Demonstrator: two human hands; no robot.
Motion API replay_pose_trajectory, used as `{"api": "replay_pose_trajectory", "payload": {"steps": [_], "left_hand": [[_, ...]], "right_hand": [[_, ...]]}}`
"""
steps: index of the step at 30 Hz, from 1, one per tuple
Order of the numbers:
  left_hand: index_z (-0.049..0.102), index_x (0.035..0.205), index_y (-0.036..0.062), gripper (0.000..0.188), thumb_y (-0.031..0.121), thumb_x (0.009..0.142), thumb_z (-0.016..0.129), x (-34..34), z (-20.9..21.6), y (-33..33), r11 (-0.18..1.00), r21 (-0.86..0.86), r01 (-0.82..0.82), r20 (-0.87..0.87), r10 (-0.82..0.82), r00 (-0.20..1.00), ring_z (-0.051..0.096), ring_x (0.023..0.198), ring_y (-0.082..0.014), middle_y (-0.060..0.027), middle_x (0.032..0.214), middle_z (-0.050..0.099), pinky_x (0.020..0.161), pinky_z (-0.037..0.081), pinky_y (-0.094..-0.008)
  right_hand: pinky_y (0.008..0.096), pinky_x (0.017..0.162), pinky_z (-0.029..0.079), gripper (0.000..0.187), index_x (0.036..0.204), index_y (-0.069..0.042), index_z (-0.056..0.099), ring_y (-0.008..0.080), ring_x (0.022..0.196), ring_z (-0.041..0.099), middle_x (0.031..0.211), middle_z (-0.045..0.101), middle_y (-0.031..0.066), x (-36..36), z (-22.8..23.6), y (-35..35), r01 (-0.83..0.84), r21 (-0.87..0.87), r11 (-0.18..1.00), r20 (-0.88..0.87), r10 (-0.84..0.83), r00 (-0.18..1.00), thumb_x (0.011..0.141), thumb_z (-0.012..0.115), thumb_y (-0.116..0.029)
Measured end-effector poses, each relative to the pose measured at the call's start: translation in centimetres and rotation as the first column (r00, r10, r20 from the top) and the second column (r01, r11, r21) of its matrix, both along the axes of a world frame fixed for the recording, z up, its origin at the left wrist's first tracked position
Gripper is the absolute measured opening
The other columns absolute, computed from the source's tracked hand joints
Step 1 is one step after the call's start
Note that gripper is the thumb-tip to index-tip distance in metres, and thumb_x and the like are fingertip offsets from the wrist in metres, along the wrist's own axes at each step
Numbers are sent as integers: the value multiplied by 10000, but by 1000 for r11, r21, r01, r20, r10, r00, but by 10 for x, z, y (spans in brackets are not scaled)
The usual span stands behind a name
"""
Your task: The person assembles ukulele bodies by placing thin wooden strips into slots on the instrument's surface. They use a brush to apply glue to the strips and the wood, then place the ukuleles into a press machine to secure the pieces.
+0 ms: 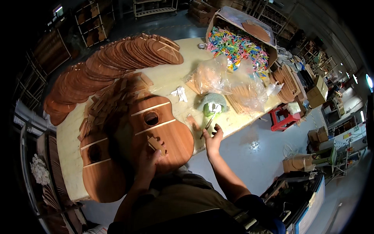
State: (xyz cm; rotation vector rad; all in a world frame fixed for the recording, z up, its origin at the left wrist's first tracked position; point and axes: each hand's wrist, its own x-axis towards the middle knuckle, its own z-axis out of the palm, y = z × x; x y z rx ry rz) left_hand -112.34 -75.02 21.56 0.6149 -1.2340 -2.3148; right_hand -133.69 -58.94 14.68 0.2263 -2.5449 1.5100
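Pressing brace near soundboard edge.

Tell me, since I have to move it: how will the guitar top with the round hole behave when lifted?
The guitar top looks thin and wide, so probably light but slightly bendy. Its glued strips suggest some stiffness. It overhangs the table edge, so a push could tip it off.

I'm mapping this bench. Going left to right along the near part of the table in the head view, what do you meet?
Left guitar top → left hand holding a wooden piece → right hand → red stool.
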Motion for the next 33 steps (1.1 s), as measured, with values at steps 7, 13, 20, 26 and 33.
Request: {"api": "replay_pose_trajectory", "payload": {"steps": [7, 13, 20, 26, 33], "left_hand": [[436, 1289, 74, 514, 87, 827, 663, 7, -12, -13, 997, 30, 74, -90, -71, 993, 559, 1100, -238, -98, 1197, 537, 886, 533, -455], [469, 1232, 81, 514, 92, 775, 703, 2, -18, -10, 999, 24, 41, -118, -38, 992, 551, 1104, -240, -87, 1189, 535, 860, 541, -461], [440, 1282, 88, 589, 137, 772, 730, -5, -29, -12, 990, 58, 128, -165, -117, 979, 543, 1118, -259, -92, 1229, 528, 837, 544, -445], [466, 1244, 60, 569, 124, 757, 752, 1, -12, -4, 1000, -11, 19, -48, -20, 999, 579, 1038, -235, -77, 1187, 548, 788, 555, -407], [437, 1285, 64, 555, 160, 814, 714, 0, -12, -4, 999, -38, 12, -94, -16, 995, 572, 1097, -254, -109, 1233, 531, 807, 565, -408]], "right_hand": [[235, 604, 448, 139, 940, -25, 637, 111, 630, 563, 725, 611, 31, -50, -6, 20, -45, -366, 930, 448, 218, 867, 922, 596, -156], [272, 629, 456, 345, 1100, -19, 578, 122, 707, 558, 823, 625, 26, -57, 6, 11, -131, -315, 940, 562, 296, 772, 866, 679, -252], [248, 580, 453, 178, 903, -44, 593, 138, 647, 567, 752, 601, 25, -61, -36, -44, 345, -742, 576, 622, 396, 676, 795, 734, -27], [252, 525, 412, 119, 935, -76, 610, 128, 593, 536, 767, 611, 27, -42, 10, 9, 156, -552, 819, 684, 338, 646, 844, 658, -136], [403, 677, 508, 180, 961, -85, 650, 302, 784, 654, 896, 662, 148, -76, 40, 67, -283, 378, 881, 199, 221, 955, 908, 524, -202]]}}
